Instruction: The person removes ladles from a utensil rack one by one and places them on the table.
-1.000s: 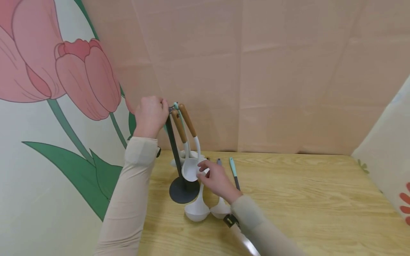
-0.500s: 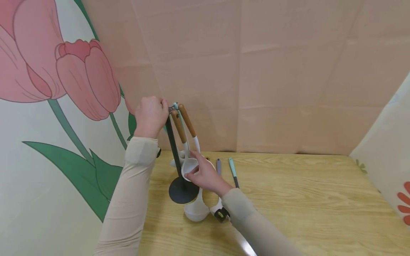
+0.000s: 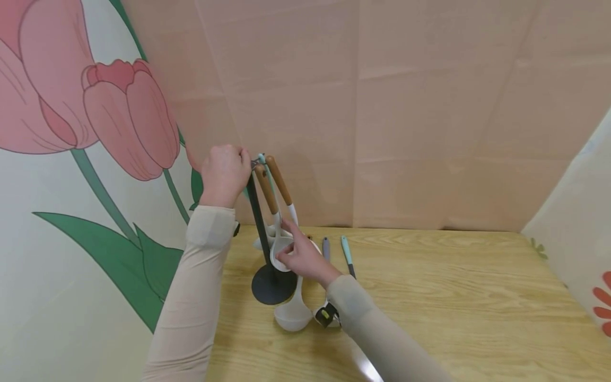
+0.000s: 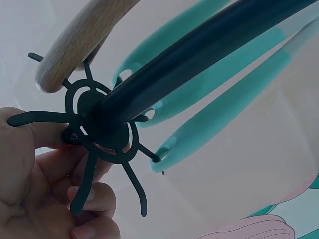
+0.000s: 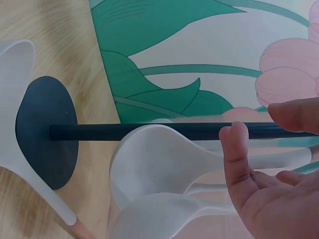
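My left hand (image 3: 224,172) grips the top of a dark utensil stand (image 3: 258,217), its fingers curled behind the hooked ring in the left wrist view. Wooden handles (image 4: 75,55) and turquoise handles (image 4: 224,109) hang from the hooks. My right hand (image 3: 307,257) is beside the hanging utensils, thumb and fingers spread apart. In the right wrist view, its fingers overlap the neck of a white ladle (image 5: 154,159), and a second white utensil head (image 5: 154,216) hangs close by. Part of the hanging bunch is hidden behind the right hand.
The stand's round base (image 3: 272,286) rests on the wooden table (image 3: 453,297). A white ladle (image 3: 292,315) lies in front of it. To the right lie a purple-handled utensil (image 3: 326,248) and a turquoise-handled one (image 3: 347,249). A tulip-printed wall (image 3: 131,116) borders the left side.
My right hand has moved left, from the right edge of the hanging ladles to in front of them, and has stayed nearly still since. The left hand keeps its place on the stand.
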{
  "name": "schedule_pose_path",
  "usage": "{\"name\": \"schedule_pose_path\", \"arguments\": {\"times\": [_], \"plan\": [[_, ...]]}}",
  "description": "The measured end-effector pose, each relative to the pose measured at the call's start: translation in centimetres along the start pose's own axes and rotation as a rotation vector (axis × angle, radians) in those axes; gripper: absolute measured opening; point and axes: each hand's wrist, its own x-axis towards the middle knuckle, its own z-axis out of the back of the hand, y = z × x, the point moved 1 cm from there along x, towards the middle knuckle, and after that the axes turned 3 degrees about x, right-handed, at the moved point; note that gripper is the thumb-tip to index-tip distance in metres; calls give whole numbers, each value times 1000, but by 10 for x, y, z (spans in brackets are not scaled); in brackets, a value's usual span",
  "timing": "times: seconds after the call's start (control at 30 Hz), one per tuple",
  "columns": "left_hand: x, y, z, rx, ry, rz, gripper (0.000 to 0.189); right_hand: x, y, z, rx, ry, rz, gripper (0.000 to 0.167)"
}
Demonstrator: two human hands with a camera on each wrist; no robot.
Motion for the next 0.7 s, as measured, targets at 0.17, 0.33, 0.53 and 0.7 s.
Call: {"name": "schedule_pose_path", "arguments": {"times": [0.17,0.33,0.53,0.7], "plan": [[0,-1,0,-7,-2,3,49,2,-1,-1,59,15,-5,79],[-1,-1,-1,-11,-1,3,49,4,0,-2,101,24,18,79],[-1,0,-1,-15,14,16,48,5,1,-3,162,49,31,78],[0,0,-2,-16,23,22,49,4,0,-3,151,48,34,73]]}}
